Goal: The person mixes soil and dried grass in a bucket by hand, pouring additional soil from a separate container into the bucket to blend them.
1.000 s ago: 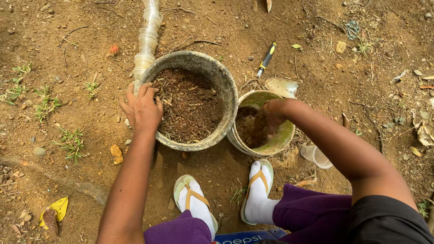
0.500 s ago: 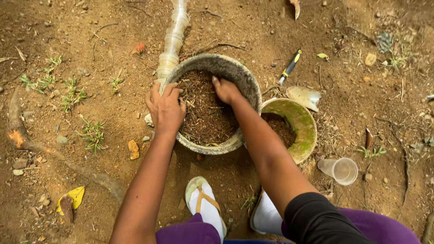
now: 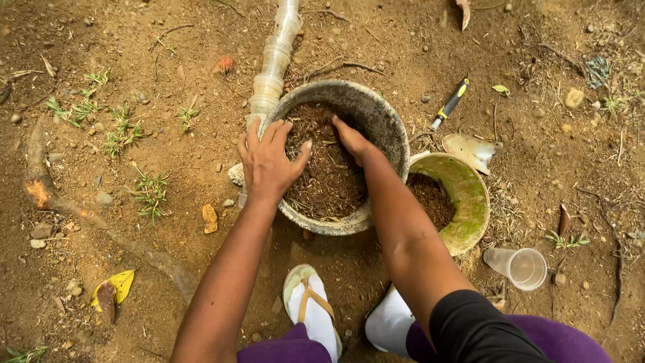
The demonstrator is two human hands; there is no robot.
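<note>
A grey, worn bucket (image 3: 383, 117) stands on the dirt ground, filled with dark fibrous soil (image 3: 329, 181). My left hand (image 3: 269, 158) rests over the bucket's left rim, fingers spread and reaching onto the soil. My right hand (image 3: 351, 141) is inside the bucket with its fingers pressed down into the soil, so whether it grips any is hidden. A smaller green-stained bucket (image 3: 467, 195) with dark soil in it sits touching the grey one on the right.
A stack of clear plastic cups (image 3: 274, 60) lies behind the bucket. A trowel (image 3: 463, 131) with a black and yellow handle lies at the right. One clear cup (image 3: 524, 267) lies near my feet in sandals (image 3: 309, 309). Weeds and stones dot the left.
My right hand left the green bucket and moved into the grey bucket, going deeper into the soil. My left hand slid from the rim onto the soil.
</note>
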